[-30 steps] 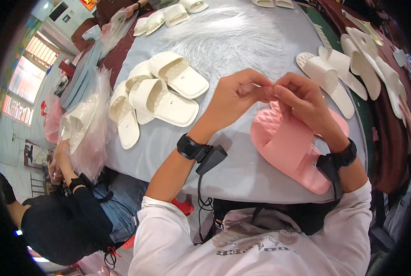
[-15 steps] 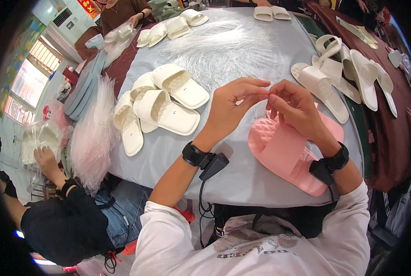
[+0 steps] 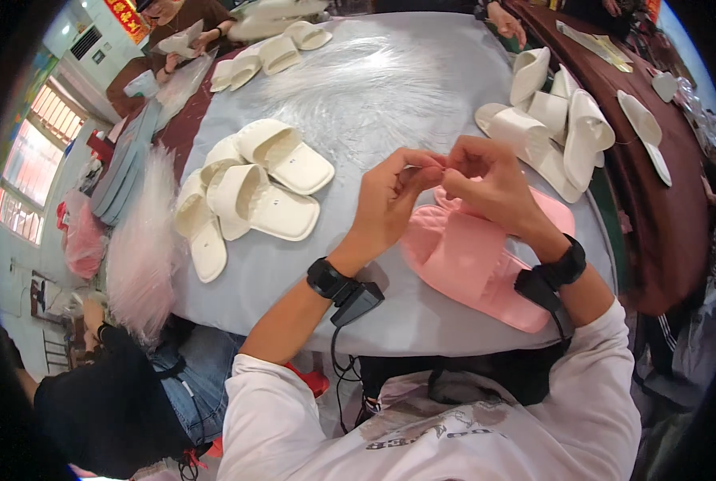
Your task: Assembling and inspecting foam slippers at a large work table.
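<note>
Fingertips (image 3: 426, 160) meet above a gray-covered bench (image 3: 422, 333) as a worker's left hand (image 3: 384, 200) and right hand (image 3: 490, 192) come together over two pink slippers. The fingers of both hands are curled narrow, thumbs toward forefingers; the tips crowd so closely that one cannot tell whether either hand is closed on some small thing. The near pink slipper (image 3: 469, 260) lies just below the fingers, its strap uppermost, while the far pink slipper (image 3: 557, 210) shows partly behind the right hand. The step in hand looks to be fine fingertip work, perhaps readying a small part for the pink pair, with the slippers themselves lying on the bench. The next move seems to call for a steady, light pinch, the two hands kept close, and then a reach down to the straps without knocking the pair askew. Clear strands (image 3: 358, 80) spread beyond the fingers, a ready supply if more are wanted. White slippers (image 3: 274, 208) cluster to the left of the fingers, and more white slippers (image 3: 534, 144) crowd together to the right. Well beyond the fingers, at the bench's far right, another person's hand (image 3: 506, 24) hangs near the edge.
</note>
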Tool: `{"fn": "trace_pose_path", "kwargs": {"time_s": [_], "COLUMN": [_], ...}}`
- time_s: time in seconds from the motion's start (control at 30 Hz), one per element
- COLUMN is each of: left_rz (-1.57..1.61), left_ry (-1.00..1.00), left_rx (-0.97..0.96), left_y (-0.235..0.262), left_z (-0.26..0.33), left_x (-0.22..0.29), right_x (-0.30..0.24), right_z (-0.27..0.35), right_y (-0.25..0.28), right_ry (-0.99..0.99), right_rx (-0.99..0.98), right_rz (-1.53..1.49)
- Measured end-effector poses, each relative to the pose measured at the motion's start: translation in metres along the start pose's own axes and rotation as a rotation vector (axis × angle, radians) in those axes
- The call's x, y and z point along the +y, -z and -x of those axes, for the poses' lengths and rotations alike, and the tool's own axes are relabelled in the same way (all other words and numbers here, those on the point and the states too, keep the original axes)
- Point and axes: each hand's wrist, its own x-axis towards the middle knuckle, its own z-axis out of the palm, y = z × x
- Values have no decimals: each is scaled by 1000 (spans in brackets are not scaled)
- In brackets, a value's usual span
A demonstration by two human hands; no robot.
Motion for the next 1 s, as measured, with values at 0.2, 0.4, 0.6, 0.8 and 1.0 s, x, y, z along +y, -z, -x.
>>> {"fn": "trace_pose_path", "kwargs": {"time_s": [0.2, 0.4, 0.6, 0.8, 1.0], "left_rz": [101, -29, 167, 464, 411], "left_ry": [-12, 28, 9, 204, 280], "left_rx": [-1, 97, 71, 326, 146], "left_y": [1, 17, 10, 45, 54], "left_z": [-5, -3, -10, -8, -8], "left_x": [-8, -13, -22, -33, -53], "right_x": [-29, -48, -4, -79, -53], "right_z": [18, 83, 86, 16, -131], "right_y": [24, 58, 29, 7, -131], "right_ry": [318, 16, -93, 278, 538], "right_rx": [88, -227, 127, 236, -66], "right_rz": [538, 766, 575, 444, 373]}}
